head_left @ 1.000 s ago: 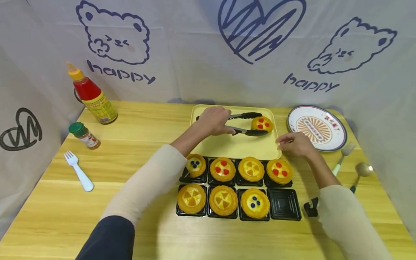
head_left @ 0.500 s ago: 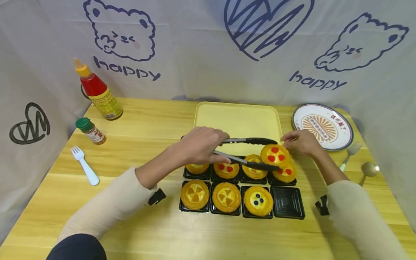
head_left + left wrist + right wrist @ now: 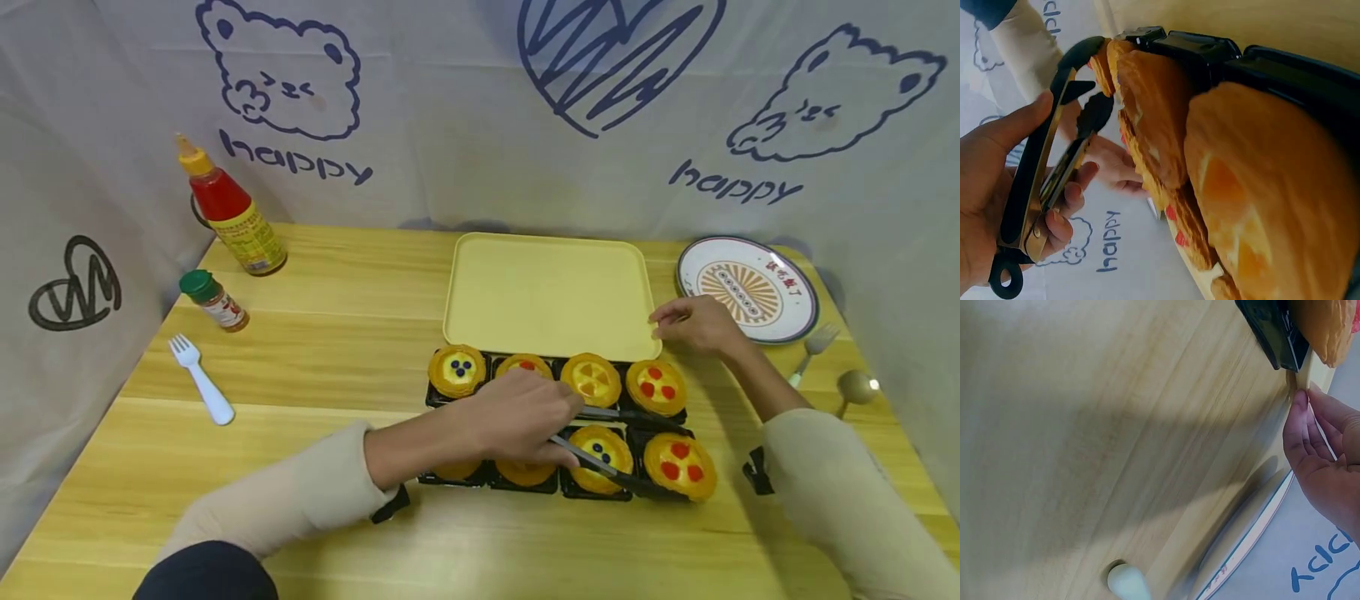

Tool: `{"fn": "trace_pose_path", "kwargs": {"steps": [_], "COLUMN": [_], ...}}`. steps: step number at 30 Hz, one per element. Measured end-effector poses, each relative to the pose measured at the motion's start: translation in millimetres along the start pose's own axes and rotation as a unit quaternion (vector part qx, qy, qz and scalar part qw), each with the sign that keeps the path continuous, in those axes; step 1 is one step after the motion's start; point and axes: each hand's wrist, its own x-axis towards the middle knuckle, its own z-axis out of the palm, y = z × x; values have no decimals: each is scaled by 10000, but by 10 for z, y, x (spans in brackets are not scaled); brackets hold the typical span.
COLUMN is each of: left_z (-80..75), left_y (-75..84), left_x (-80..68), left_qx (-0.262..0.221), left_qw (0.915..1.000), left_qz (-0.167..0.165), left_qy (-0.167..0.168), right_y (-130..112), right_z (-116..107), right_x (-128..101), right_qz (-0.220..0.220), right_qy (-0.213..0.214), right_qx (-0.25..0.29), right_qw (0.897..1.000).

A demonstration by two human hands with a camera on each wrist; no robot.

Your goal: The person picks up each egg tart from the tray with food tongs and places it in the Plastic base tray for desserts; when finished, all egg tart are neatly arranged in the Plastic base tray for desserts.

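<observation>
My left hand (image 3: 517, 417) grips black-and-metal tongs (image 3: 1030, 169). Between their tips is an egg tart (image 3: 678, 468) topped with red pieces, over the front-right black square holder and jutting past its right side. Whether it touches the holder is unclear. My right hand (image 3: 699, 323) pinches the right edge of the yellow tray (image 3: 551, 292), seen edge-on beside the fingers in the right wrist view. Two rows of black holders carry more tarts, among them a blue-dotted tart (image 3: 457, 371), an orange-wedge tart (image 3: 591, 381) and a red-topped tart (image 3: 656, 387). My left hand hides part of the front row.
A patterned plate (image 3: 748, 287) lies right of the tray, near a metal fork (image 3: 816, 343) and a spoon (image 3: 857, 388). On the left are a red sauce bottle (image 3: 238, 218), a green-capped spice jar (image 3: 215, 302) and a pale fork (image 3: 201, 379). Cloth walls (image 3: 450, 108) enclose the table.
The tongs have carried the red-topped tart from the yellow tray, forward over the back row, to the front-right holder. My right hand stays at the tray's edge.
</observation>
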Motion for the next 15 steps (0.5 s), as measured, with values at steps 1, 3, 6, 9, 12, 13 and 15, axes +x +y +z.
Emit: {"fn": "trace_pose_path", "kwargs": {"steps": [1, 3, 6, 9, 12, 13, 15], "left_z": [15, 35, 44, 27, 4, -7, -39], "left_y": [18, 36, 36, 25, 8, 1, -25], "left_x": [21, 49, 63, 53, 18, -3, -61], "left_qx": [18, 66, 130, 112, 0, -40, -191], "left_qw": [10000, 9999, 9997, 9997, 9996, 9996, 9993], "left_qz": [-45, -128, -172, -204, -237, -254, -282], "left_qy": [-23, -65, -96, -121, -137, -137, -131], "right_y": [1, 2, -2, -12, -17, -15, -7], "right_z": [3, 13, 23, 23, 23, 24, 28], "right_x": [-1, 0, 0, -1, 0, 0, -2], "right_qz": [-9, -45, -52, -37, -39, -48, -35], "right_qy": [6, 17, 11, -21, -42, -39, -34], "right_qx": [20, 25, 18, 0, -17, -30, -40], "right_qw": [10000, 10000, 10000, 10000, 10000, 10000, 10000]}}
